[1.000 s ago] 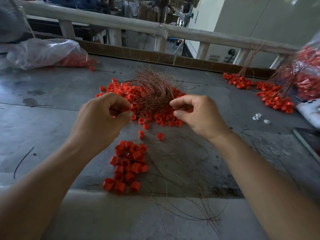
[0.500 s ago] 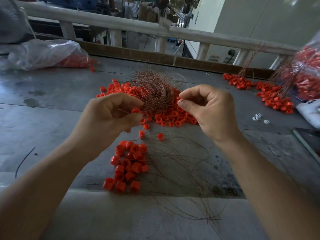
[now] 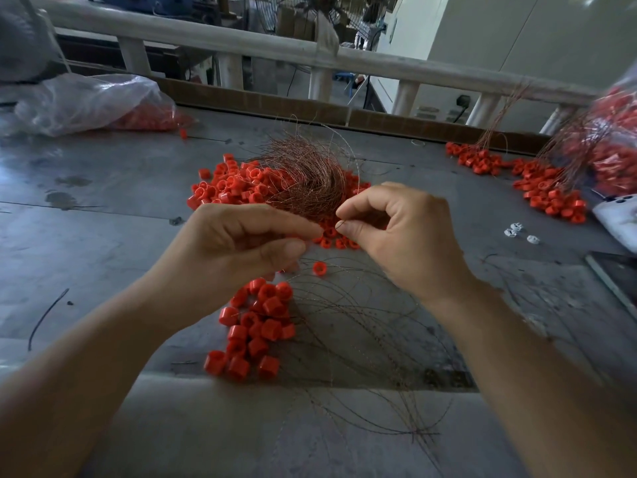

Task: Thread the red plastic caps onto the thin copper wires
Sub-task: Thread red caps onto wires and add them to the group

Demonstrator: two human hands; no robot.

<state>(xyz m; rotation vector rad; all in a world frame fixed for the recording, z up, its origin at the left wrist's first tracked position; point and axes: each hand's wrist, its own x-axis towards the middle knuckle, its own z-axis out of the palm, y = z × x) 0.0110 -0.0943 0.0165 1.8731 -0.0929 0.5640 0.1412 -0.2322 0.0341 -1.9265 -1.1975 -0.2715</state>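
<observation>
My left hand hovers over the grey table, thumb and fingers curled together on a red cap that they almost hide. Just to its right, my right hand pinches the end of a thin copper wire between thumb and forefinger, the tip pointing at my left fingertips. Behind both hands a tangled bundle of copper wires lies on a heap of loose red caps. Nearer me sits a cluster of red caps with long wires trailing to the right. One single cap lies between the hands.
A clear plastic bag with red caps lies at the back left. More caps with wires and a full bag are at the right, beside small white parts and a dark flat slab. A railing borders the far edge.
Both hands have come closer together; my right hand moved left and down, bringing the wire end near my left fingertips. The cap seen earlier in my left fingers is now mostly covered.
</observation>
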